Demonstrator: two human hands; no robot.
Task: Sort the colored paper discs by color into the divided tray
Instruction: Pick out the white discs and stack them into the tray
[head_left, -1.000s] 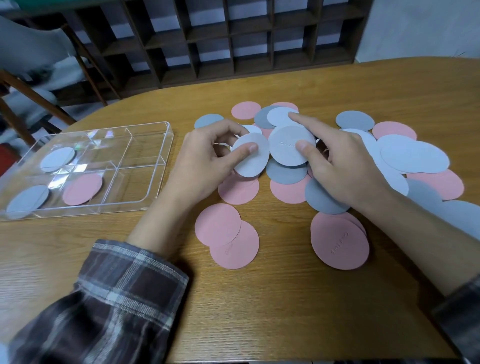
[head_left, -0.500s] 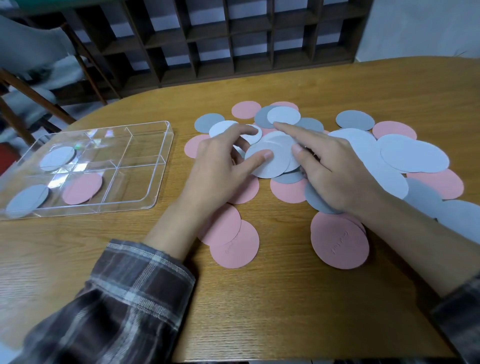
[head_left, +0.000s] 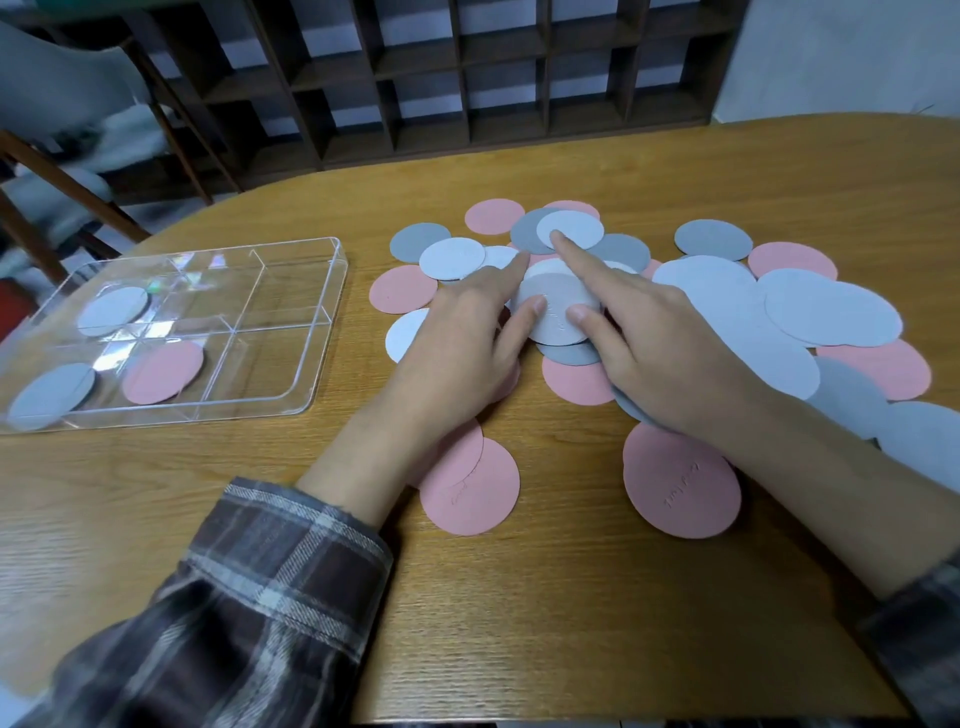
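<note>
Pink, grey and pale blue-white paper discs lie spread over the wooden table. A pale disc (head_left: 555, 312) sits mid-pile, with a thumb of each hand on it. My left hand (head_left: 462, 343) lies flat on the pile, index finger stretched forward. My right hand (head_left: 665, 358) also rests on the pile, its index fingertip touching a small pale disc (head_left: 576, 224) at the back. The clear divided tray (head_left: 311, 338) stands to the left. Separate compartments hold a pale disc (head_left: 111, 310), a grey-blue disc (head_left: 52, 395) and a pink disc (head_left: 163, 371).
Two large pink discs (head_left: 470, 488) (head_left: 680, 480) lie nearest me. Big pale discs (head_left: 831, 312) overlap at the right. A dark wooden shelf unit (head_left: 467, 78) stands behind the table, and a chair (head_left: 62, 171) is at the back left.
My left hand lowered the pale disc it was pinching onto the pile and flattened out. The right index finger slid forward onto the small pale disc at the back.
</note>
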